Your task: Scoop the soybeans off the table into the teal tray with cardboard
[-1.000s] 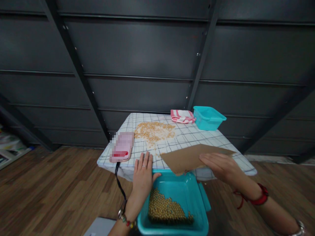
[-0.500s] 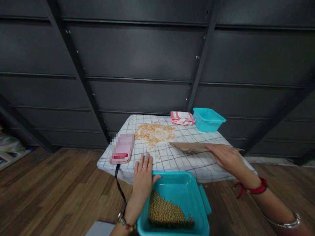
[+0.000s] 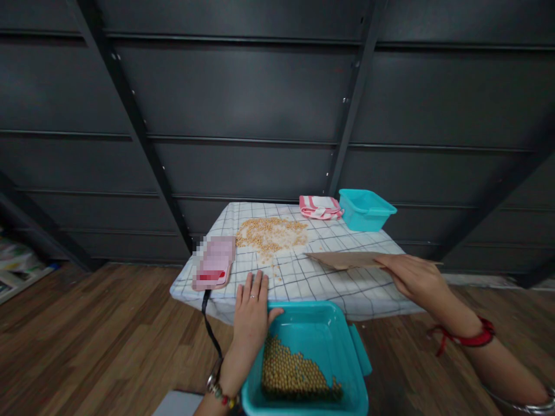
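My left hand [image 3: 252, 315] lies flat at the table's front edge, fingers stretched out on the cloth and the thumb over the rim of a teal plastic bin [image 3: 321, 332]. Small round beads or beans [image 3: 292, 372], yellowish brown, fill the near left part of that bin. On the right, my right hand [image 3: 411, 277] is closed on a flat brown piece of cardboard [image 3: 347, 261], held nearly level over the cloth; its fingertips are partly hidden. Pale yellow beans or grains [image 3: 271, 234] lie spread on the checked cloth, beyond my left hand.
A white checked cloth [image 3: 290, 277] covers the small table. A smaller teal bin [image 3: 366, 214] and a folded pink-striped towel [image 3: 319, 208] stand at the back right. A pink phone [image 3: 217, 263] lies at the left edge, a black strap [image 3: 208, 323] below it. Dark panels rise behind.
My right hand has moved a little to the right with the cardboard. My left hand, the bins and the spread grains look the same.
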Demonstrator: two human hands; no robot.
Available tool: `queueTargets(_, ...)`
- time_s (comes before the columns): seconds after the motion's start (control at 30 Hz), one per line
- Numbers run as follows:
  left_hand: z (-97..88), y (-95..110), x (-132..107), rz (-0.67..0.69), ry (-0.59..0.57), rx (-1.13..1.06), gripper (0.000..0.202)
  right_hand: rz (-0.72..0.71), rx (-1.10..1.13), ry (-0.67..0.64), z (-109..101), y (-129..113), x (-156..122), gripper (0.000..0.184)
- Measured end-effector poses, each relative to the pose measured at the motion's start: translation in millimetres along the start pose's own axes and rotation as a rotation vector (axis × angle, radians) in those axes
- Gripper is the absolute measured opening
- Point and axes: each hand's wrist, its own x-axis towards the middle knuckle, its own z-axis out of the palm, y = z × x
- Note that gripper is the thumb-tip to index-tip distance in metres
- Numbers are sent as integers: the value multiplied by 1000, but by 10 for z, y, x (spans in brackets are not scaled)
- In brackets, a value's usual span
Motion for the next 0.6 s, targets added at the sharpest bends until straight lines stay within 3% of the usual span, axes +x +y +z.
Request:
queueTargets(0.13,16,2,-5,-10,-3,-8,60,105,-83,-25,157,147,13,23)
queueTargets(0.27,28,2,-10,-16,-3,-5,60,60,-93,-100,252,183,-4,30)
queueTargets(0.47,14,10,-2,-18,6,-12,56,-43,-22,-91,76,-31,18,31)
queueTargets(0.6,-9,21,12,-19,6,2,55,-14,-9,-38,18,-64,70,27)
